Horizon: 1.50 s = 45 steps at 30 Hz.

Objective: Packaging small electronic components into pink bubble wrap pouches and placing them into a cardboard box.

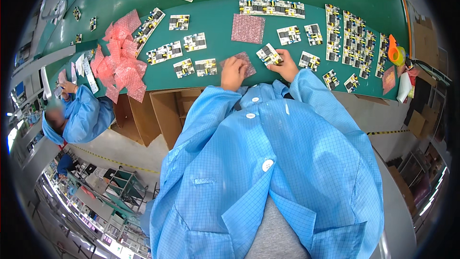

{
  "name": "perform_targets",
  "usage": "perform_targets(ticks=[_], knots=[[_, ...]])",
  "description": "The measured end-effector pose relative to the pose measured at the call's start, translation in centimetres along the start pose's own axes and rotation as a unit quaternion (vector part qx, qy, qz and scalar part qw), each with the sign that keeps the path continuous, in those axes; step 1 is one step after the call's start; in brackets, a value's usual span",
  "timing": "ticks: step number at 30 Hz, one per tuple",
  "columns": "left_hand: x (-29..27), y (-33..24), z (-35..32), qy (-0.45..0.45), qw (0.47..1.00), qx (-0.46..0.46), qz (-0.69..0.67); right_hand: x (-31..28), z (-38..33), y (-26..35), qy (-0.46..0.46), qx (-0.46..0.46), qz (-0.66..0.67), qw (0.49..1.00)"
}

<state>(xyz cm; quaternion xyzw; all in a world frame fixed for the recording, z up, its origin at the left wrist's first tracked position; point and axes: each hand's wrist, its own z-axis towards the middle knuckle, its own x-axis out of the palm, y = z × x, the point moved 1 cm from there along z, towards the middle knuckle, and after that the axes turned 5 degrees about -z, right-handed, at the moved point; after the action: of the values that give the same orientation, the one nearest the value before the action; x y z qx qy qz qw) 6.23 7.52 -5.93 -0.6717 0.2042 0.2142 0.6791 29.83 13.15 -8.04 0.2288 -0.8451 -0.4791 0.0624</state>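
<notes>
While the work in hand looks like bringing one board and a piece of bubble wrap together, pink wrap (123,64) lies heaped at nine o'clock from the held board (269,55), which serves as the dial's centre. Nearer, also toward nine, two small boards (194,67) lie on the bench (215,17). At eight o'clock the left hand (233,73), fingers curled and partly closed, touches a sheet (249,65) of wrap; whether it pinches the sheet or merely presses it cannot be told. Another sheet (247,28) lies flat at eleven. The held board sits tilted just beyond the first sheet's right edge, apart from the left hand. At four o'clock the right hand (286,67) grips the board's right side between thumb and fingers. Board strips (333,32) line up toward three. The next move seems to call for a steady edge grip, with the wrap kept flat.
</notes>
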Motion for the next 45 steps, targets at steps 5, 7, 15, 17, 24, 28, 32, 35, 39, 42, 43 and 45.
perform_targets(ticks=[5, 7, 15, 17, 24, 28, 32, 35, 39, 42, 43, 45], knots=[[0.1, -0.3, 0.0, 0.008, 1.000, -0.007, 0.019, -0.9, -0.2, -0.4, -0.103, 0.116, 0.174, 0.972], [-0.1, -0.6, 0.0, -0.003, 0.999, 0.003, 0.041, -0.8, -0.6, 0.9, -0.096, 0.107, 0.168, 0.975], [0.2, -0.4, 0.0, -0.011, 0.998, -0.015, 0.058, 0.5, -1.1, 2.5, 0.036, 0.042, 0.138, 0.989], [-0.1, -0.4, -0.1, -0.026, 0.999, -0.001, 0.040, 0.6, -0.9, 2.0, 0.045, 0.026, 0.124, 0.991], [-1.0, -0.2, -0.9, -0.041, 0.999, 0.002, -0.012, 0.4, -0.6, 2.2, 0.103, -0.007, 0.067, 0.992], [-1.0, -0.1, -0.9, -0.059, 0.998, 0.030, -0.018, 0.0, -0.6, 2.9, 0.109, 0.003, 0.072, 0.991], [-0.9, 0.1, -1.1, -0.051, 0.998, 0.010, -0.039, -0.8, -0.4, 3.3, 0.101, 0.003, 0.051, 0.994], [-1.1, 0.0, -1.0, -0.058, 0.998, 0.006, -0.038, -0.7, -0.9, 4.4, 0.103, 0.006, 0.038, 0.994], [-1.2, 0.0, -1.1, -0.066, 0.996, -0.029, -0.051, 0.3, -0.9, 4.1, 0.112, 0.018, 0.025, 0.993], [-1.0, -0.1, -1.2, -0.060, 0.990, -0.082, -0.096, 0.1, -1.1, 4.4, 0.110, 0.028, 0.001, 0.994], [-1.1, -0.2, -1.2, -0.059, 0.990, -0.083, -0.094, 0.1, -1.0, 4.2, 0.111, 0.028, 0.004, 0.993], [-1.1, -0.7, -0.9, -0.073, 0.995, -0.004, -0.062, -0.2, -0.6, 4.0, 0.132, 0.033, 0.022, 0.990]])
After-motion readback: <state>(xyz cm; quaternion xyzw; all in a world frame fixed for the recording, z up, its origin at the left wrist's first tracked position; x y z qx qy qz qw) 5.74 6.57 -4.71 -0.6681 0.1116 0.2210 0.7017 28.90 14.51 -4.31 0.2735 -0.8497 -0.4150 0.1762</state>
